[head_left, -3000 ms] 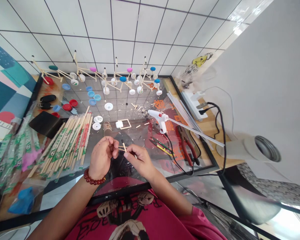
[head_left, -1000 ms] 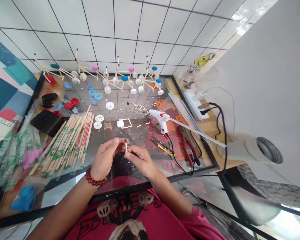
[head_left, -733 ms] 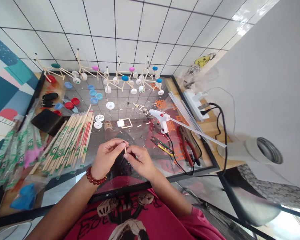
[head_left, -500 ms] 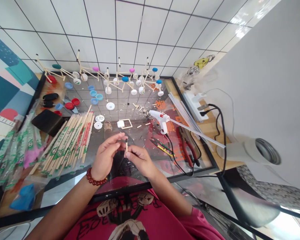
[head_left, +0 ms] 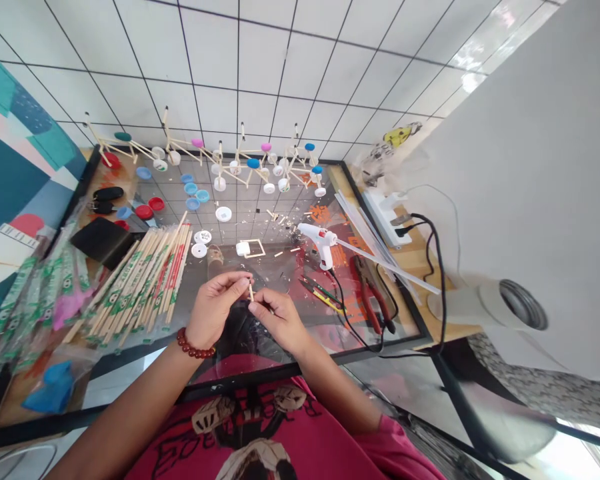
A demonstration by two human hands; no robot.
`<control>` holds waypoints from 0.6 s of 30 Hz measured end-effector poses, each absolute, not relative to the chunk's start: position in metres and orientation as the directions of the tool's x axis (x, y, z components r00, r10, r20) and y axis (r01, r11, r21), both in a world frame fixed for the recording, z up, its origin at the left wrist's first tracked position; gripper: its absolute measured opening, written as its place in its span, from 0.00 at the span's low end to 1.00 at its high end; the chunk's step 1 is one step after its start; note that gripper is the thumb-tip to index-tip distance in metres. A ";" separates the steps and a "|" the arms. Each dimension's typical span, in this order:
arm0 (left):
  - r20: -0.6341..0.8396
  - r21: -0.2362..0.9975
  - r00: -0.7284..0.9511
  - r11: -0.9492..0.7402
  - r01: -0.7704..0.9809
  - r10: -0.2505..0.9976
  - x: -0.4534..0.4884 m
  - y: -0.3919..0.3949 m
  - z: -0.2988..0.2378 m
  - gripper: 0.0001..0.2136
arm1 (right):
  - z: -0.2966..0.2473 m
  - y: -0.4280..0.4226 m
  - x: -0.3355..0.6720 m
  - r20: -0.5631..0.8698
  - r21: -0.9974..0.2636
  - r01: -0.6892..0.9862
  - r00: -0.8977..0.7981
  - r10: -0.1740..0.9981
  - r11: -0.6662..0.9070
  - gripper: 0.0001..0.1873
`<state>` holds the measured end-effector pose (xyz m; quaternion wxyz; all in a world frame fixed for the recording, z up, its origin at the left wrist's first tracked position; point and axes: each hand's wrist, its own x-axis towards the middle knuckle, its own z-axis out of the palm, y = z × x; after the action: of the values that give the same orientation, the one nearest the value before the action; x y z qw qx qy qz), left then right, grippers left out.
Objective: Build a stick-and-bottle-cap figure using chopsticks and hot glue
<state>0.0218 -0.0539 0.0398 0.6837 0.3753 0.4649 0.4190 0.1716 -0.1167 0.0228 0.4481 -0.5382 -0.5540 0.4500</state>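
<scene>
A short wooden stick point(head_left: 251, 291) with a dark top end stands nearly upright between my hands, above the near part of the glass table. My right hand point(head_left: 279, 320) pinches its lower part between thumb and fingers. The thumb and fingertips of my left hand point(head_left: 216, 307) are closed on the dark top, which they largely cover. Just beyond the hands lie a white bottle cap point(head_left: 243, 249) and a small square frame of sticks point(head_left: 256, 248), touching each other. To the right of them rests a white hot glue gun point(head_left: 320, 243) with a long glue stick in its back.
Paper-wrapped chopsticks point(head_left: 135, 287) lie at left. Several small stick-and-cap models point(head_left: 253, 164) line the far edge. Wood scraps point(head_left: 275, 217) are scattered mid-table. Pliers point(head_left: 374, 293), a yellow cutter point(head_left: 327, 300) and the gun's cord point(head_left: 349, 320) lie at right, near a power strip point(head_left: 387, 217).
My left fingers have closed from beside the stick onto its dark top. My right hand still holds the lower part. The camera view has shifted slightly.
</scene>
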 end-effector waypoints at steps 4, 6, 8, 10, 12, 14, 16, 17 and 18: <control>-0.285 0.922 0.239 0.333 -0.197 0.928 0.022 -0.054 0.040 0.16 | 0.023 -0.117 0.170 0.065 -0.961 0.268 -0.023 0.998 0.069 0.17; -0.250 0.941 0.218 0.290 -0.175 0.943 0.024 -0.055 0.042 0.15 | 0.022 -0.117 0.169 0.097 -0.944 0.317 -0.012 0.995 0.096 0.15; -0.205 0.956 0.190 0.238 -0.170 0.960 0.024 -0.055 0.044 0.13 | 0.020 -0.117 0.168 0.132 -0.918 0.376 -0.008 0.991 0.125 0.13; -0.184 0.953 0.159 0.215 -0.212 0.970 0.024 -0.053 0.045 0.10 | 0.017 -0.118 0.167 0.165 -0.884 0.444 0.006 0.986 0.145 0.12; -0.189 0.937 0.126 0.217 -0.273 0.974 0.022 -0.050 0.044 0.10 | 0.013 -0.118 0.166 0.193 -0.846 0.513 0.037 0.980 0.147 0.11; -0.184 0.926 0.106 0.209 -0.315 0.977 0.019 -0.045 0.043 0.06 | 0.010 -0.118 0.166 0.219 -0.813 0.566 0.072 0.973 0.141 0.11; -0.161 0.923 0.103 0.187 -0.337 0.982 0.017 -0.040 0.041 0.09 | 0.008 -0.117 0.167 0.223 -0.796 0.591 0.090 0.971 0.128 0.11; -0.154 0.922 0.107 0.182 -0.343 0.982 0.017 -0.039 0.041 0.11 | 0.007 -0.116 0.167 0.218 -0.794 0.596 0.099 0.971 0.117 0.12; -0.154 0.920 0.110 0.183 -0.346 0.982 0.016 -0.038 0.041 0.12 | 0.007 -0.115 0.167 0.210 -0.794 0.599 0.108 0.972 0.105 0.12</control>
<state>0.0162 -0.0378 0.0411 0.6427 0.3765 0.4223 0.5165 0.1672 -0.1151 0.0066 0.4008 -0.6273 -0.6260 0.2326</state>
